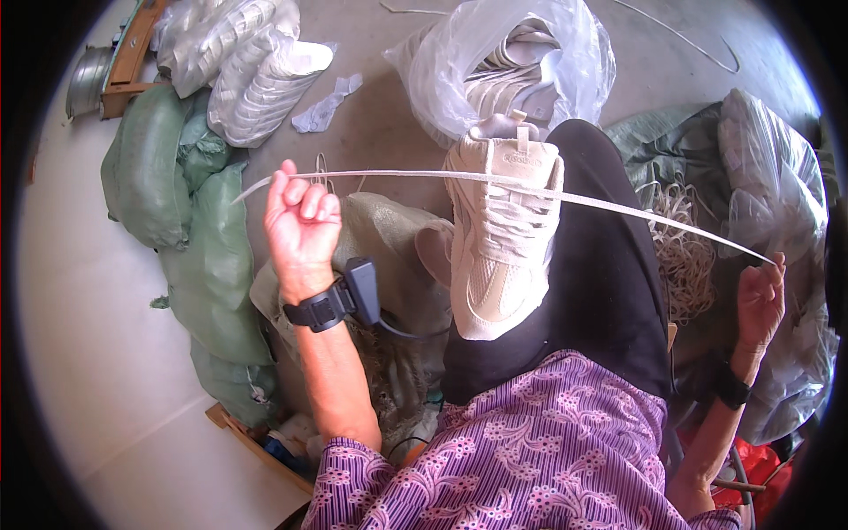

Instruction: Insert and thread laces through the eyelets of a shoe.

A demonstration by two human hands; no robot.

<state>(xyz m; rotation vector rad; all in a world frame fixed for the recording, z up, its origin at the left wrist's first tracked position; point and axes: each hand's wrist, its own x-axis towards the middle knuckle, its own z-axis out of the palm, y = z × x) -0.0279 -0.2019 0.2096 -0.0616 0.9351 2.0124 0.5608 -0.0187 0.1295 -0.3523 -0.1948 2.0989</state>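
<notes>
A beige sneaker (503, 283) rests on my raised thigh, toe pointing toward me, with lace rows crossing its front. Above it a flat whitish shoelace (397, 174) is stretched from side to side, passing across the upper part of the shoe. My left hand (302, 221) pinches the lace near its left end between thumb and forefinger, the other fingers curled; a short end sticks out beyond. Far to the right, my right hand (761, 305) grips the opposite end at the fingertips. Behind my left fingers stands a thin wire-like loop (322, 168), partly hidden.
A pile of loose laces (685, 256) lies right of my leg. Green sacks (208, 265) line the left side. Wrapped stacks of shoe parts (265, 88) and an open plastic bag (583, 62) of more lie ahead. Plastic bags (777, 194) fill the right.
</notes>
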